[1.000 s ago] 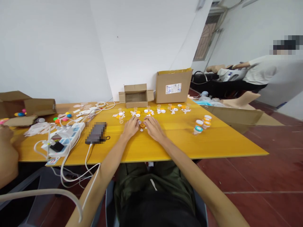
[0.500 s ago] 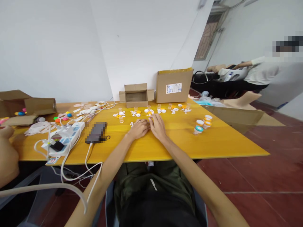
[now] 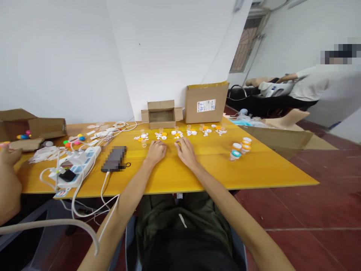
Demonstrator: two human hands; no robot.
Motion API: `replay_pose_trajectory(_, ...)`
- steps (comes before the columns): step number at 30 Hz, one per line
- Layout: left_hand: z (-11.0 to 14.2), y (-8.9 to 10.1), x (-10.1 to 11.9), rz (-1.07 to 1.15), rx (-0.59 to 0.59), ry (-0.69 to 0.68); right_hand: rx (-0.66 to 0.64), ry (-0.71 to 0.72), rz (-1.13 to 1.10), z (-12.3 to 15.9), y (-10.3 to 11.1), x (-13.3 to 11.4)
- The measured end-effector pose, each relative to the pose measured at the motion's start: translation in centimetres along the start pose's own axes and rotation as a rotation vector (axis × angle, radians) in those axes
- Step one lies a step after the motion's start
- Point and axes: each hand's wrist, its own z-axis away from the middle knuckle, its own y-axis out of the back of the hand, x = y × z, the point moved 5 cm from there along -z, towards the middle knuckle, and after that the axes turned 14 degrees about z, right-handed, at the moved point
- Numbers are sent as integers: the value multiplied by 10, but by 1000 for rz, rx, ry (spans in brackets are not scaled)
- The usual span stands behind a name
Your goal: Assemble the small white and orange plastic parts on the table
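My left hand point(image 3: 156, 151) rests low over the table with its fingers curled. Whatever lies under or in those fingers is hidden. A short gap to its right, my right hand point(image 3: 186, 151) has its fingers bent and drawn together; what they grip, if anything, is too small to make out. Just beyond both hands runs a row of small piles of white pieces point(image 3: 161, 136) with orange and white lids point(image 3: 164, 137). Small clear cups point(image 3: 161, 131) stand among the piles. One clear cup point(image 3: 144, 143) stands left of my left hand.
Several lidded jars point(image 3: 235, 154) stand at right. A phone point(image 3: 114, 158), a power strip point(image 3: 84, 167) and cables are at left. An open carton point(image 3: 162, 116) and a taller box point(image 3: 207, 109) stand at the back. Another person's hand point(image 3: 9, 154) is at far left.
My hands have come apart. The left one moved left, over where some white pieces showed, while the right one stayed nearly in place.
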Motion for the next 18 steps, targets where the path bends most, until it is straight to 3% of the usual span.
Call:
replay_pose_trajectory(10, 6, 9, -14, -95, 21, 95, -51, 3, 9, 2, -6, 2)
replay_pose_trajectory(18, 10, 14, -12, -107, 90, 97, -48, 13, 15, 2, -7, 1)
